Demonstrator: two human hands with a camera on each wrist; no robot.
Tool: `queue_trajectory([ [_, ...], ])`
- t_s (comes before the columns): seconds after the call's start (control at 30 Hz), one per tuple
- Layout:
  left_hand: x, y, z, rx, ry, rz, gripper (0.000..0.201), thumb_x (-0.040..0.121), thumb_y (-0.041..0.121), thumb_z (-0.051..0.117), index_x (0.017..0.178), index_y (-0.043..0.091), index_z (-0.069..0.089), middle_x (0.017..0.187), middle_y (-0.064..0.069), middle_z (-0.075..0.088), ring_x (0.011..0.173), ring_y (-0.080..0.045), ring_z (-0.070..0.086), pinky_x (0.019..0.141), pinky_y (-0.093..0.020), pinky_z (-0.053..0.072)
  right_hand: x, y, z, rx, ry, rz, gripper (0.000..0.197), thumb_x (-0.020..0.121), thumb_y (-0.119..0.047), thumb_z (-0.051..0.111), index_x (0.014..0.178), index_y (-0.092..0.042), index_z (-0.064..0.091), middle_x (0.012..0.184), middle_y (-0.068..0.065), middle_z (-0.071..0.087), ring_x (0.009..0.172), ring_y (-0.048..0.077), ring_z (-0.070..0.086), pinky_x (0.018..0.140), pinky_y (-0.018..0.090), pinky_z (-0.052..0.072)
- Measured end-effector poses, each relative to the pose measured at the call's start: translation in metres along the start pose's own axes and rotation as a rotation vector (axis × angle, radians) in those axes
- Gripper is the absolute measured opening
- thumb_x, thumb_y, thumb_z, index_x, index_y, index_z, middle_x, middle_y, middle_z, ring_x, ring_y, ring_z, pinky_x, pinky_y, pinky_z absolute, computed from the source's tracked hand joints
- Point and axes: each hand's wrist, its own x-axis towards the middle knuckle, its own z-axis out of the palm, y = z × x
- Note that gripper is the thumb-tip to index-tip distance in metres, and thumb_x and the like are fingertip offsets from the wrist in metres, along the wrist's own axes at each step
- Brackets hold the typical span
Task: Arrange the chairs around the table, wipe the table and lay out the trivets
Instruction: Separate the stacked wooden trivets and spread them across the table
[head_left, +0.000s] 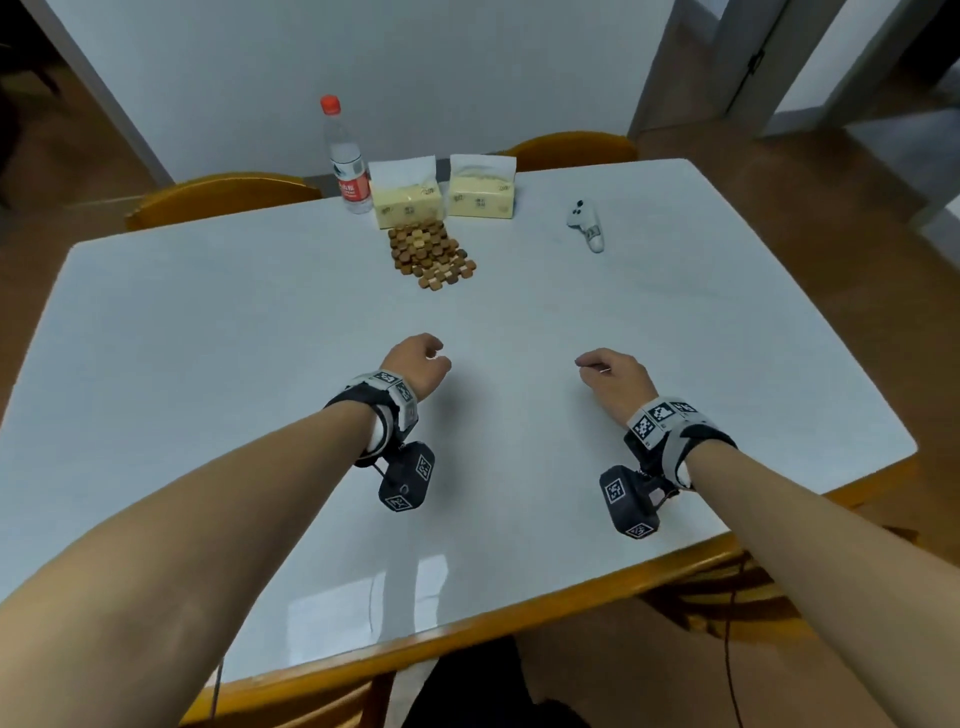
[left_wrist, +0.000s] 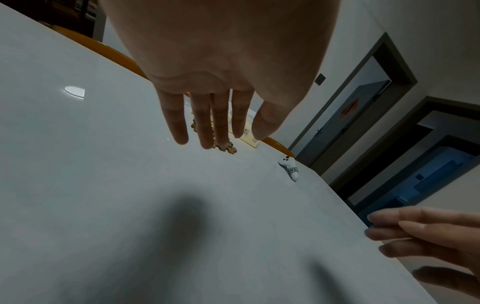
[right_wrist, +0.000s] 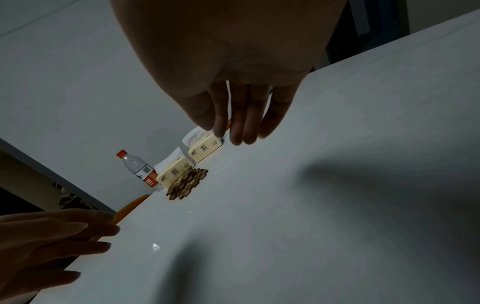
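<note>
A stack of brown wooden-bead trivets (head_left: 431, 252) lies at the far middle of the white table (head_left: 208, 338), just in front of two tissue packs. My left hand (head_left: 422, 358) and right hand (head_left: 608, 370) hover side by side over the table's middle, well short of the trivets. Both hang with loosely bent fingers and hold nothing. The left wrist view shows the left fingers (left_wrist: 207, 123) pointing down over the trivets (left_wrist: 230, 148). The right wrist view shows the right fingers (right_wrist: 241, 121) relaxed, with the trivets (right_wrist: 187, 183) farther off. Two wooden chair backs (head_left: 223, 195) (head_left: 571, 148) stand at the table's far side.
A water bottle with a red cap (head_left: 347, 156), two yellow tissue packs (head_left: 408, 200) (head_left: 482, 189) and a white controller (head_left: 587, 221) sit near the far edge. Wooden chair parts (head_left: 727, 587) show under the near edge. A doorway (head_left: 769, 62) opens at the back right.
</note>
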Motion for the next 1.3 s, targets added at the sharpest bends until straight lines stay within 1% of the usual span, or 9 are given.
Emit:
queue_trajectory([
  [0.47,0.12,-0.01,-0.025,-0.066,0.035,-0.17,0.041,0.09,0.023,0.055,0.13,0.013,0.056,0.131,-0.005,0.058,0.116,-0.025,0.056,0.097,-0.032,0.043,0.163,-0.039,0.046,-0.025,-0.223,-0.025,0.018,0.092,-0.013,0.057,0.103,-0.019,0.069,0.104,0.002,0.068,0.099,0.02,0.062,0.085,0.028,0.047],
  [0.63,0.164,-0.029,-0.029,-0.074,0.025,-0.248,0.04,0.091,0.023,0.055,0.13,0.012,0.056,0.131,-0.006,0.058,0.115,-0.025,0.056,0.097,-0.033,0.043,0.223,-0.06,0.072,-0.051,-0.292,-0.055,0.019,0.091,-0.015,0.056,0.103,-0.021,0.07,0.104,0.0,0.07,0.1,0.019,0.063,0.093,0.036,0.05],
  [0.8,0.221,-0.044,-0.033,-0.125,0.059,-0.312,0.04,0.092,0.021,0.054,0.13,0.009,0.056,0.132,-0.009,0.057,0.117,-0.027,0.055,0.099,-0.034,0.042,0.283,-0.08,0.106,-0.074,-0.325,-0.074,0.02,0.091,-0.015,0.055,0.104,-0.017,0.069,0.104,0.001,0.069,0.1,0.021,0.064,0.091,0.034,0.05],
  [0.9,0.259,-0.052,-0.039,-0.187,0.136,-0.362,0.045,0.091,0.022,0.053,0.135,0.01,0.052,0.136,-0.009,0.055,0.122,-0.027,0.052,0.101,-0.036,0.041,0.319,-0.096,0.131,-0.064,-0.302,-0.08,0.021,0.093,-0.019,0.056,0.11,-0.013,0.066,0.105,0.003,0.068,0.1,0.021,0.063,0.09,0.033,0.049],
  [0.97,0.284,-0.056,-0.043,-0.231,0.211,-0.392,0.049,0.091,0.028,0.054,0.137,0.01,0.049,0.136,-0.009,0.054,0.122,-0.028,0.052,0.103,-0.039,0.042,0.341,-0.107,0.148,-0.074,-0.265,-0.074,0.032,0.093,-0.025,0.058,0.121,-0.011,0.061,0.114,0.004,0.065,0.102,0.019,0.061,0.091,0.032,0.048],
  [1.07,0.317,-0.063,-0.048,-0.287,0.262,-0.441,0.051,0.087,0.041,0.058,0.13,0.012,0.053,0.125,-0.006,0.061,0.11,-0.027,0.059,0.096,-0.04,0.048,0.366,-0.12,0.17,-0.118,-0.25,-0.072,0.041,0.092,-0.034,0.057,0.126,-0.011,0.057,0.121,0.005,0.061,0.104,0.02,0.06,0.09,0.033,0.049],
  [1.17,0.334,-0.066,-0.048,-0.284,0.219,-0.474,0.048,0.081,0.054,0.062,0.112,0.017,0.063,0.101,-0.004,0.069,0.09,-0.024,0.065,0.083,-0.039,0.055,0.376,-0.127,0.185,-0.204,-0.259,-0.093,0.032,0.091,-0.044,0.054,0.106,-0.017,0.06,0.109,0.005,0.062,0.091,0.02,0.06,0.076,0.03,0.046],
  [1.23,0.339,-0.067,-0.043,-0.244,0.203,-0.469,0.036,0.082,0.049,0.067,0.101,0.019,0.068,0.092,0.0,0.069,0.083,-0.02,0.064,0.075,-0.03,0.052,0.376,-0.128,0.191,-0.238,-0.254,-0.074,0.031,0.09,-0.05,0.054,0.099,-0.02,0.054,0.1,0.0,0.061,0.085,0.019,0.059,0.071,0.031,0.045],
  [1.3,0.338,-0.064,-0.039,-0.222,0.196,-0.465,0.028,0.082,0.044,0.07,0.094,0.018,0.07,0.088,0.001,0.069,0.081,-0.019,0.063,0.072,-0.028,0.049,0.372,-0.127,0.193,-0.277,-0.249,-0.063,0.034,0.088,-0.051,0.057,0.102,-0.021,0.05,0.096,-0.002,0.059,0.083,0.019,0.059,0.069,0.032,0.046],
])
